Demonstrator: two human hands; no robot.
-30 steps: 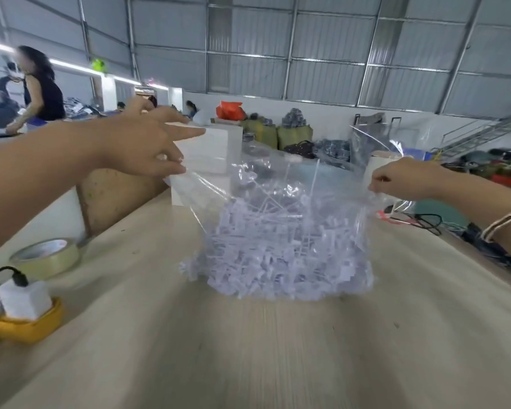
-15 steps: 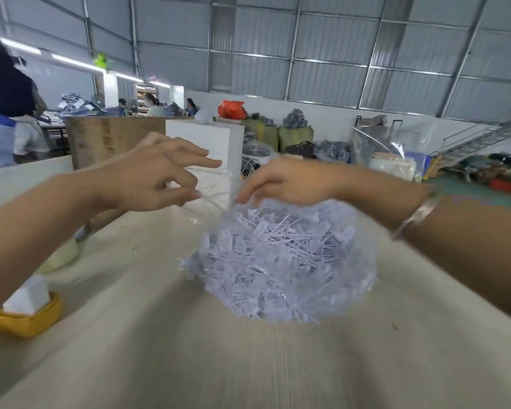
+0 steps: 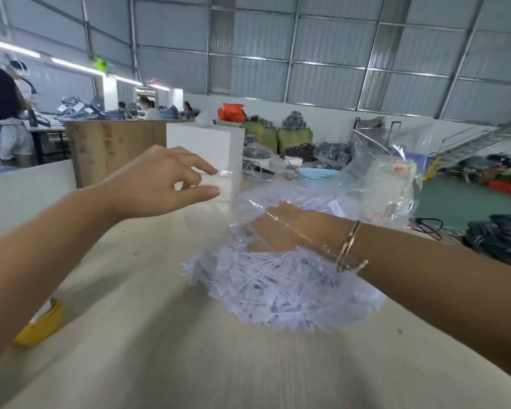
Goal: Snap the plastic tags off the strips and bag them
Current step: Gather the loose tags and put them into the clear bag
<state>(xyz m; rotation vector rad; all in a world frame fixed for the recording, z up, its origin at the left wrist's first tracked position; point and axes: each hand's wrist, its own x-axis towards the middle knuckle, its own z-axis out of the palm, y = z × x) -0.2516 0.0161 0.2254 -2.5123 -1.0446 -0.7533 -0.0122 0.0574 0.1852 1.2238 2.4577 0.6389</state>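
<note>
Pale wooden surface (image 3: 160,349) carries the clear bag (image 3: 278,278) of white tags (image 3: 281,290). Right hand (image 3: 281,228) has since pushed inside it, fingers spread flat; left hand (image 3: 163,184) now hovers beside, loosely open, empty.

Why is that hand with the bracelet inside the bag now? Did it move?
Yes. The right hand moved from the far right edge of the clear bag toward the middle and down, and now lies inside it on the white tags.
</note>
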